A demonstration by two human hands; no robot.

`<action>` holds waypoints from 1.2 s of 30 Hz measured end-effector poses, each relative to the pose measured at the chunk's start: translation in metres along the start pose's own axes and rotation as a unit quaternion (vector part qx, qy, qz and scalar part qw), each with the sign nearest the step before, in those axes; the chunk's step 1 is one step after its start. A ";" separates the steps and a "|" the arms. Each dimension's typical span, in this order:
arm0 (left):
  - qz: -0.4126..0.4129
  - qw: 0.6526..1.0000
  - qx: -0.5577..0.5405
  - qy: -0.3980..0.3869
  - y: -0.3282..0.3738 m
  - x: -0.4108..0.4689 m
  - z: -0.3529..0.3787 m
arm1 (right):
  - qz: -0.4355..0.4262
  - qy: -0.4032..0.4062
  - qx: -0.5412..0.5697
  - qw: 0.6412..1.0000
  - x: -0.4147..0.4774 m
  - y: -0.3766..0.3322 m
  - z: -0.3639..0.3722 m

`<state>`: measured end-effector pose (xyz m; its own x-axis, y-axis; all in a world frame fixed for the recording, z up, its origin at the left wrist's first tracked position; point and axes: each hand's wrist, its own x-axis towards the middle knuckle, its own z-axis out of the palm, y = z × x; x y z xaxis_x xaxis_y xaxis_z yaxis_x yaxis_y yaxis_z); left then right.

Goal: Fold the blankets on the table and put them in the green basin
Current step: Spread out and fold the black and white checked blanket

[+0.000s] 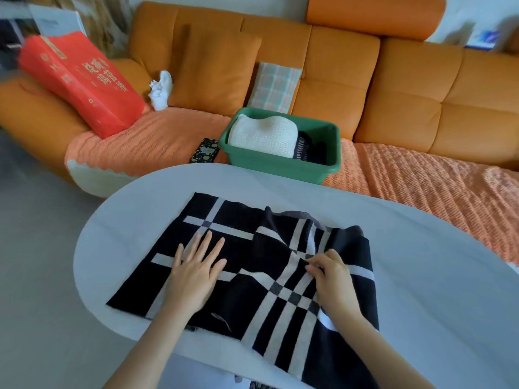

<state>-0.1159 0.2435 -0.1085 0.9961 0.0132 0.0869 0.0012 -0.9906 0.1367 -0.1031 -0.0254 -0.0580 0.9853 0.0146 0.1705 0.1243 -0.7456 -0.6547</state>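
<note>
A black blanket with white stripes (241, 220) lies spread on the white oval table (421, 262), partly folded, its near edge hanging over the table's front. My left hand (196, 268) rests flat on its left half, fingers straight. My right hand (331, 276) pinches a fold of the blanket near the middle right. The green basin (280, 161) stands on the sofa beyond the table. It holds a folded white blanket (264, 134) on the left and a dark folded blanket (309, 150) on the right.
An orange sofa (393, 94) runs behind the table. On it lie a red paper bag (84, 80), a white crumpled object (160, 89), a plaid cloth (275, 87) and a dark patterned case (204, 150). Grey floor shows at the left.
</note>
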 end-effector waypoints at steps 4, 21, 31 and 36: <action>0.002 1.000 -0.012 0.014 0.000 0.000 0.002 | 0.026 0.043 -0.037 0.998 0.010 0.032 -0.043; -0.007 1.000 -0.010 0.000 0.003 0.000 0.000 | -0.035 -0.002 -0.110 0.993 -0.014 0.009 -0.064; -0.010 0.999 -0.026 0.015 0.001 -0.001 0.002 | -0.002 -0.089 -0.244 0.966 0.056 0.020 -0.023; -0.009 0.999 -0.029 0.018 0.002 0.000 0.002 | -0.061 -0.058 -0.326 0.942 0.042 0.067 -0.031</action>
<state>-0.1159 0.2412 -0.1102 0.9921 0.0379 0.1199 0.0137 -0.9805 0.1963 -0.0566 -0.0957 -0.0716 0.9793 0.1705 0.1086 0.1756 -0.9837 -0.0388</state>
